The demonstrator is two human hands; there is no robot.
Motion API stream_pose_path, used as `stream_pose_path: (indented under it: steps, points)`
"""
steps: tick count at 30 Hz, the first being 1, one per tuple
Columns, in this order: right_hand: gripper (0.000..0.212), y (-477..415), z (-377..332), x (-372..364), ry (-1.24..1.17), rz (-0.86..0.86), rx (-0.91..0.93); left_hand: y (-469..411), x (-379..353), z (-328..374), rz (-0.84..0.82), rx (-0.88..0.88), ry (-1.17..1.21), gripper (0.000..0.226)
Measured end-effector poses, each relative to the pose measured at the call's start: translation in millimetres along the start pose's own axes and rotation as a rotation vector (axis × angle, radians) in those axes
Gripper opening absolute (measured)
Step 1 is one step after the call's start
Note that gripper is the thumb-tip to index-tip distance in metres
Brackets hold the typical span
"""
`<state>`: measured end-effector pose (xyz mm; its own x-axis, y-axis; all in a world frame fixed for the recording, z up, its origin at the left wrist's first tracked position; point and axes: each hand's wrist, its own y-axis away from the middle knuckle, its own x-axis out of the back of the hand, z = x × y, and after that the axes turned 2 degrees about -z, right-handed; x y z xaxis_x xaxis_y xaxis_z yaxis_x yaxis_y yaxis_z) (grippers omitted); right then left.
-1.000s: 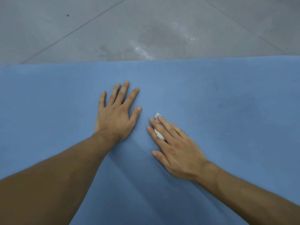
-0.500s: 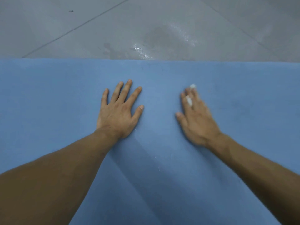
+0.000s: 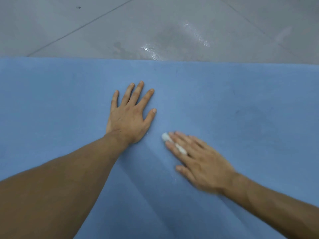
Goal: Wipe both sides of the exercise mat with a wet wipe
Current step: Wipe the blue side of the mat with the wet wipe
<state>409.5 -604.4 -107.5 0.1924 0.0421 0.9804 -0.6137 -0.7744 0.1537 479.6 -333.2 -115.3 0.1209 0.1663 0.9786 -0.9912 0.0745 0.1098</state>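
Place: indoor room with a hard floor point(image 3: 172, 18); gym or home, cannot tell which.
Tiles: large, grey, smooth, lightly glossy, filling the far part of the view.
Joint lines point(image 3: 82, 27): thin, dark, running aslant between tiles.
Mat point(image 3: 241, 100): blue, foam-like, spread flat on the floor.
Wet patch point(image 3: 151, 51): shiny streaks just beyond the mat's far edge.
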Motion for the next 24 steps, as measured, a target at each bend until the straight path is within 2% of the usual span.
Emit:
stream_pose_path:
  steps: [7, 10, 12, 16, 19, 21, 24]
  points:
    - [0.068, -19, 89, 12, -0.052, 0.03, -0.449, 1, 1, 0, 0.001, -0.003, 0.005, 0.065]
    - [0.071, -25, 89, 12, -0.101, 0.053, -0.504, 1, 0, 0, 0.006, -0.002, 0.007, 0.064]
    - [0.072, -23, 65, 12, -0.09, 0.075, -0.378, 0, -1, -1, 0.011, -0.003, 0.002, 0.065]
    - [0.069, 15, -21, -5, -0.08, 0.036, -0.001, 0, -2, 0, 0.01, 0.002, 0.003, 0.066]
    - [0.051, 61, -75, -25, 0.142, 0.045, 0.377, 0, -2, 0, 0.001, 0.003, -0.006, 0.066]
    - [0.05, 76, -83, -31, 0.276, 0.056, 0.446, 0, -1, 0, 0.0, 0.003, -0.006, 0.067]
    - [0.058, 69, -72, -22, 0.267, 0.043, 0.429, 0, 0, 0, -0.004, 0.001, -0.005, 0.067]
